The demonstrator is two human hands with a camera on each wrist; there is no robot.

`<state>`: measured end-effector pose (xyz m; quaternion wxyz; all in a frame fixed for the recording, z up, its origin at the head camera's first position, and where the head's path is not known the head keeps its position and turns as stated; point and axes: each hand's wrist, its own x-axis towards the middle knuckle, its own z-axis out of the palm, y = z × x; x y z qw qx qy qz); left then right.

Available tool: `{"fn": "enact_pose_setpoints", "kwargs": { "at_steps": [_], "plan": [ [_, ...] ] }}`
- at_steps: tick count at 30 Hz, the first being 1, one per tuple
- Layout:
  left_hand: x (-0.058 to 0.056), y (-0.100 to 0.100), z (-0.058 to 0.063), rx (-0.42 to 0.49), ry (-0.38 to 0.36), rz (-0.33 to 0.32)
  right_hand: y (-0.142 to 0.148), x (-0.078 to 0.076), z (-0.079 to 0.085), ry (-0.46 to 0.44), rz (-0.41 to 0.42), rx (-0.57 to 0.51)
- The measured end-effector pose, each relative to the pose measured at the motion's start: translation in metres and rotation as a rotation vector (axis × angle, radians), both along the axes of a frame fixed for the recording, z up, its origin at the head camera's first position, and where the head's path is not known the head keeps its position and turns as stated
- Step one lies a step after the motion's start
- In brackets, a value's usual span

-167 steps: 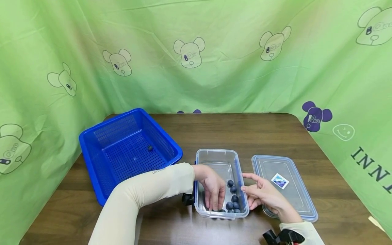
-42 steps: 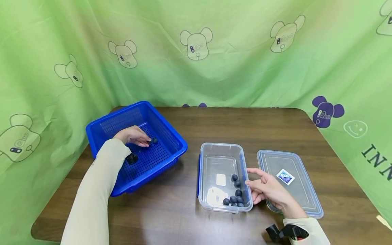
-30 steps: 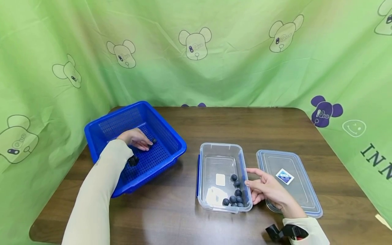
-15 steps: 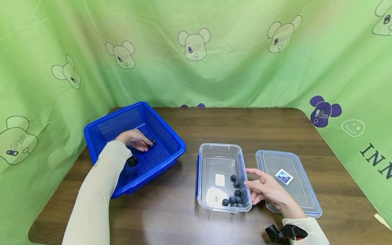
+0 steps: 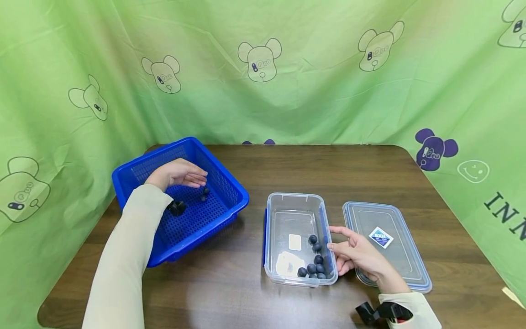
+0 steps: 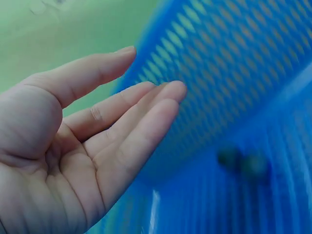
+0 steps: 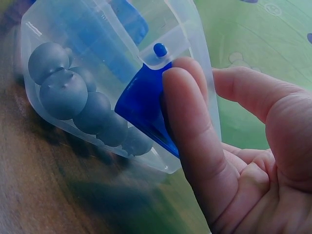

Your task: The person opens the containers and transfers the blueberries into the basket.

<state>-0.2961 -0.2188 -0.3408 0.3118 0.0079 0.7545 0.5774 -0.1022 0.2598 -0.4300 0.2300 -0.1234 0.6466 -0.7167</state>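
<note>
Though nothing is gripped by the left hand, fingers extended just clear of two blueberries in the blue basket, bruising is risked by hard pinching, and spillage from the clear container by a jolt from the right hand, hold indeterminable.

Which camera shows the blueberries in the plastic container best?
The right wrist view: the blueberries look largest, small nubs showing through the plastic container. The head view shows them smaller, from above; the left wrist view shows none of them.
</note>
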Motion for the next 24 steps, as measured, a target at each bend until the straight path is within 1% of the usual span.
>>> {"fn": "enact_pose_setpoints", "kwargs": {
  "at_steps": [3, 5, 8, 10, 14, 17, 24],
  "plan": [
    [0.002, 0.011, 0.013, 0.053, 0.055, -0.065, 0.0, 0.0, 0.0, -0.001, 0.001, -0.001],
    [0.004, 0.021, 0.02, 0.079, 0.075, -0.11, 0.0, 0.0, 0.0, -0.001, 0.001, -0.002],
    [0.008, 0.037, 0.027, 0.101, 0.075, -0.16, 0.0, 0.0, 0.0, 0.002, 0.0, -0.001],
    [0.01, 0.049, 0.03, 0.111, 0.064, -0.181, 0.0, 0.0, 0.0, 0.002, -0.001, 0.0],
    [0.017, 0.072, 0.034, 0.134, 0.053, -0.205, -0.001, 0.001, -0.001, -0.006, -0.003, -0.002],
    [0.025, 0.09, 0.035, 0.14, 0.044, -0.237, -0.001, 0.001, -0.001, -0.012, 0.0, -0.006],
    [0.043, 0.135, 0.035, 0.121, 0.046, -0.375, 0.0, 0.001, 0.0, -0.001, 0.002, -0.009]
  ]
}}
